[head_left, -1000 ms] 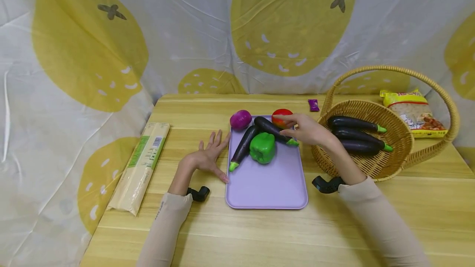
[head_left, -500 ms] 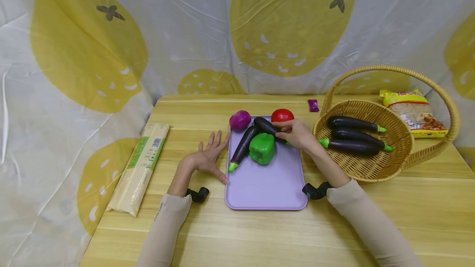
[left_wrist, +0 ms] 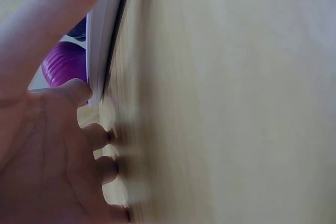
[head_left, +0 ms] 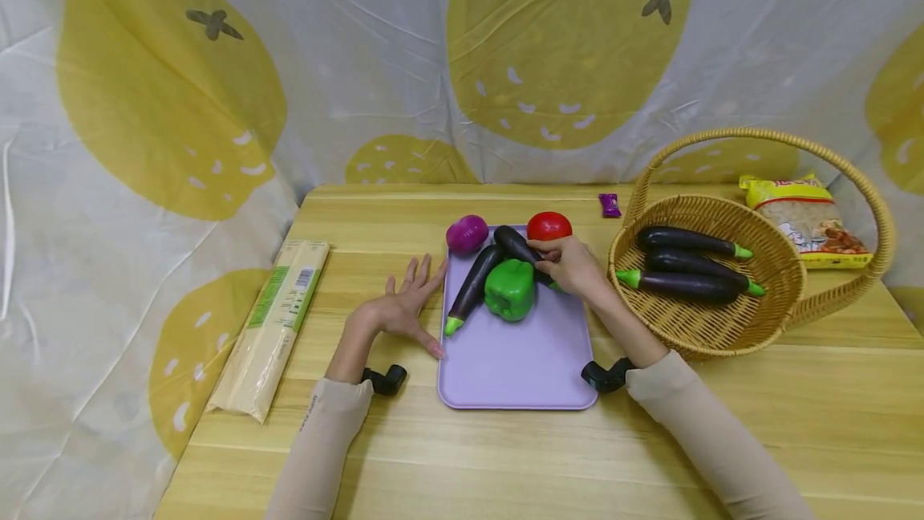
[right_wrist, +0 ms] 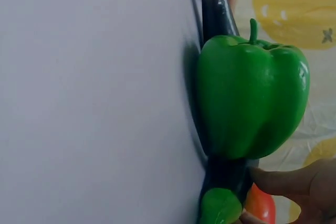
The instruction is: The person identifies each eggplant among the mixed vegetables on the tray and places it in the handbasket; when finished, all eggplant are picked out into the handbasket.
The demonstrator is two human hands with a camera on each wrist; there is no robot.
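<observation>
On the lilac tray [head_left: 516, 371], my right hand [head_left: 575, 266] pinches the right-hand eggplant [head_left: 512, 242] between thumb and fingers. The right wrist view shows the thumb [right_wrist: 283, 181] against its dark body, near the green cap [right_wrist: 221, 206]. My left hand [head_left: 399, 309] lies with fingers spread at the tray's left edge. Its thumb and a fingertip touch the rim. Another eggplant [head_left: 472, 287] slants beside that edge, and a green bell pepper [head_left: 509, 290] sits between the two eggplants. A purple onion [head_left: 468, 233] and a red tomato [head_left: 549, 225] are at the tray's far corners.
To the right stands a wicker basket [head_left: 722, 334] with a tall handle, holding three eggplants [head_left: 686, 286]. Behind it lies a yellow food bag [head_left: 808, 219]. A small purple packet [head_left: 609, 205] is near the back edge. A long noodle-like pack [head_left: 277, 319] lies at left.
My right hand has moved left and down from above the tomato and taken hold of the right-hand eggplant. That eggplant looks barely moved. The left hand has stayed put.
</observation>
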